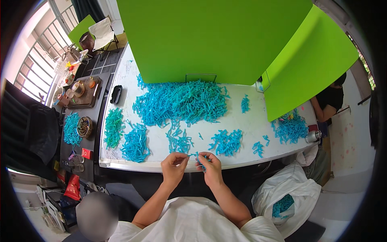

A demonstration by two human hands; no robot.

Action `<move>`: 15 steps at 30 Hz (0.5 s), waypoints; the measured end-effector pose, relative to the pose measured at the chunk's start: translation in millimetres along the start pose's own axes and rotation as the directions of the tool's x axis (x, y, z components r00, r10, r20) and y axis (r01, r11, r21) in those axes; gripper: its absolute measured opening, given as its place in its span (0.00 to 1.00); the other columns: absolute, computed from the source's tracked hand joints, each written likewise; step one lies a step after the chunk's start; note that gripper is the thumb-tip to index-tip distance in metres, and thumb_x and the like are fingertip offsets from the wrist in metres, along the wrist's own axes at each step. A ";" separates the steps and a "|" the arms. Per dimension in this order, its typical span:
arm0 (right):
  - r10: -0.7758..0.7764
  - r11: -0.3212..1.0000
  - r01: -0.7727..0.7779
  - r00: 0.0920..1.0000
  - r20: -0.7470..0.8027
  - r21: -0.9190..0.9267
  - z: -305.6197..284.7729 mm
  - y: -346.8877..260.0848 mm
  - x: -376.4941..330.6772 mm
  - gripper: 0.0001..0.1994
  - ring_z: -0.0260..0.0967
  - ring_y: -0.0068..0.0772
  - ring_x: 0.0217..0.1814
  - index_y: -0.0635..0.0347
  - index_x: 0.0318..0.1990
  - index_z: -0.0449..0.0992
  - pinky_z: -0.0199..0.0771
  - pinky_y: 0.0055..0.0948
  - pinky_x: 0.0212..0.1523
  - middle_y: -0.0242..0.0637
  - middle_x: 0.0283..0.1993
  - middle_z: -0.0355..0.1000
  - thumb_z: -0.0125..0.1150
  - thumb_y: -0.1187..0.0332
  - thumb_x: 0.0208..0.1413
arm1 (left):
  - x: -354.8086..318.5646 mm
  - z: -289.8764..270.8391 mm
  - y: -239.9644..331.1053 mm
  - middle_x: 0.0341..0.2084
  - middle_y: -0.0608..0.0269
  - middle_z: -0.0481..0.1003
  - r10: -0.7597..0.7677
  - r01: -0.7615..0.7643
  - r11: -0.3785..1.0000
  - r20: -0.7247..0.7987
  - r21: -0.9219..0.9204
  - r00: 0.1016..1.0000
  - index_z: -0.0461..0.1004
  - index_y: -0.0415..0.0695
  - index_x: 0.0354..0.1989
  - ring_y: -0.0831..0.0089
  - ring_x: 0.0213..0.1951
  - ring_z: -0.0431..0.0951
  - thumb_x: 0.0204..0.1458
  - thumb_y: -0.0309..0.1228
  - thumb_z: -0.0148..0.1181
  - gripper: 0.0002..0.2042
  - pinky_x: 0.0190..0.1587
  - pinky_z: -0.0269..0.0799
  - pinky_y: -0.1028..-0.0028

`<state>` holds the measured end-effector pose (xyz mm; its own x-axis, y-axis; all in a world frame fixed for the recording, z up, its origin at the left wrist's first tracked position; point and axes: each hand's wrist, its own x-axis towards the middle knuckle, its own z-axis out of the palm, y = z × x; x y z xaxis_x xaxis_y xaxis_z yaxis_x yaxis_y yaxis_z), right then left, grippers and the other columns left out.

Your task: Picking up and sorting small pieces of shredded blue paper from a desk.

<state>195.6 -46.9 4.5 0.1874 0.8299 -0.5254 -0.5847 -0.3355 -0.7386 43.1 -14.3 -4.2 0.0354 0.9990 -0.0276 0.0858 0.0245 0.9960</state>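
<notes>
Near the table's front edge, my left hand (174, 164) and my right hand (211, 167) are close together, fingertips pinched. A small blue plastic piece (193, 155) stretches between them. More blue pieces (204, 167) show within the fingers of my right hand; their exact shape is too small to make out. Just beyond my hands lie a loose pile of blue pieces (179, 143) and, to its right, another pile (227, 142). The largest heap (181, 103), blue mixed with green-blue, spreads farther back.
A green board (213, 40) stands behind the heap on the white table (250, 125). A green pile (114, 128) and a black tray (116, 94) lie left. Right are a metal can (312, 136), another person's arm (318, 111) and a white sack (298, 187) holding blue pieces.
</notes>
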 end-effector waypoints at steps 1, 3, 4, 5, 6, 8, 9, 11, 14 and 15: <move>0.001 1.000 -0.001 1.000 -0.007 0.015 0.6 1.1 -0.8 0.09 0.76 0.25 0.34 0.61 0.45 0.75 0.75 0.22 0.31 0.35 0.37 0.77 0.63 0.71 0.60 | -1.2 0.7 -1.1 0.32 0.63 0.78 0.025 -0.025 0.999 -0.004 -0.047 1.000 0.76 0.35 0.34 0.81 0.35 0.78 0.51 0.15 0.64 0.05 0.36 0.75 0.80; 0.000 1.000 0.000 1.000 -0.015 0.029 2.4 1.7 -2.3 0.09 0.78 0.28 0.34 0.63 0.45 0.75 0.78 0.24 0.32 0.37 0.38 0.77 0.63 0.71 0.60 | -3.3 3.3 -1.7 0.32 0.63 0.78 0.057 -0.058 0.995 -0.020 -0.078 0.998 0.76 0.36 0.33 0.81 0.35 0.78 0.51 0.14 0.65 0.05 0.37 0.75 0.80; 0.020 0.999 -0.019 1.000 -0.019 0.041 3.8 1.5 -2.6 0.09 0.78 0.30 0.35 0.63 0.45 0.74 0.78 0.24 0.32 0.37 0.38 0.77 0.63 0.71 0.60 | -3.7 4.7 -2.1 0.32 0.63 0.77 0.086 -0.090 0.990 -0.039 -0.105 0.996 0.75 0.36 0.33 0.80 0.35 0.78 0.50 0.14 0.65 0.06 0.38 0.76 0.80; 0.040 0.998 -0.038 0.999 -0.023 0.053 4.6 1.4 -2.9 0.09 0.79 0.31 0.36 0.63 0.45 0.74 0.79 0.24 0.32 0.38 0.38 0.77 0.62 0.71 0.60 | -3.9 5.9 -2.6 0.32 0.63 0.77 0.086 -0.090 0.990 -0.038 -0.106 0.996 0.75 0.36 0.33 0.80 0.35 0.78 0.50 0.14 0.65 0.06 0.38 0.76 0.80; 0.039 0.998 -0.037 0.999 -0.024 0.053 4.8 1.5 -3.2 0.09 0.79 0.31 0.36 0.63 0.45 0.74 0.79 0.24 0.32 0.38 0.38 0.77 0.62 0.71 0.60 | -3.9 7.1 -3.2 0.31 0.63 0.77 0.099 -0.104 0.989 -0.052 -0.108 0.994 0.75 0.36 0.32 0.80 0.34 0.78 0.50 0.14 0.65 0.06 0.38 0.76 0.80; 0.051 0.997 -0.052 0.999 0.003 0.056 5.0 2.5 -4.2 0.09 0.79 0.32 0.36 0.63 0.45 0.74 0.78 0.24 0.31 0.38 0.38 0.77 0.63 0.71 0.60 | -4.2 8.0 -3.7 0.31 0.63 0.77 0.112 -0.118 0.987 -0.068 -0.107 0.991 0.75 0.37 0.32 0.80 0.34 0.78 0.50 0.14 0.65 0.06 0.38 0.76 0.80; 0.051 0.997 -0.051 0.999 0.004 0.056 6.3 2.2 -4.6 0.09 0.79 0.32 0.36 0.63 0.45 0.74 0.78 0.24 0.31 0.38 0.38 0.77 0.63 0.71 0.60 | -4.2 8.3 -3.7 0.31 0.63 0.77 0.117 -0.123 0.988 -0.070 -0.093 0.991 0.75 0.37 0.32 0.80 0.34 0.77 0.50 0.14 0.65 0.06 0.38 0.76 0.80; 0.077 0.993 -0.077 0.997 -0.001 0.087 8.7 1.0 -5.9 0.09 0.79 0.30 0.35 0.63 0.45 0.75 0.77 0.23 0.30 0.38 0.39 0.77 0.63 0.71 0.60 | -4.8 8.5 -4.5 0.31 0.63 0.77 0.123 -0.128 0.989 -0.073 -0.078 0.990 0.75 0.37 0.32 0.80 0.34 0.77 0.49 0.14 0.65 0.07 0.39 0.77 0.80; 0.051 0.997 -0.052 0.998 0.027 0.055 4.4 6.2 -6.6 0.09 0.77 0.28 0.33 0.63 0.45 0.75 0.75 0.21 0.29 0.37 0.39 0.78 0.63 0.70 0.60 | -7.0 8.1 -5.4 0.30 0.63 0.78 0.134 -0.139 0.988 -0.087 -0.062 0.987 0.76 0.37 0.31 0.79 0.33 0.78 0.49 0.14 0.65 0.06 0.38 0.77 0.79; 0.049 0.997 -0.051 0.998 0.025 0.056 2.8 8.5 -7.2 0.09 0.77 0.28 0.33 0.63 0.45 0.75 0.75 0.21 0.29 0.37 0.39 0.78 0.63 0.70 0.60 | -8.0 8.0 -4.9 0.30 0.62 0.79 0.153 -0.156 0.987 -0.083 -0.037 0.985 0.76 0.37 0.31 0.79 0.33 0.79 0.49 0.14 0.66 0.06 0.38 0.78 0.79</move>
<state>187.1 -54.5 3.2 0.1384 0.8233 -0.5504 -0.6364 -0.3519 -0.6864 50.5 -22.7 -9.5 -0.0347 0.9906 0.1320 0.0428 -0.1305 0.9905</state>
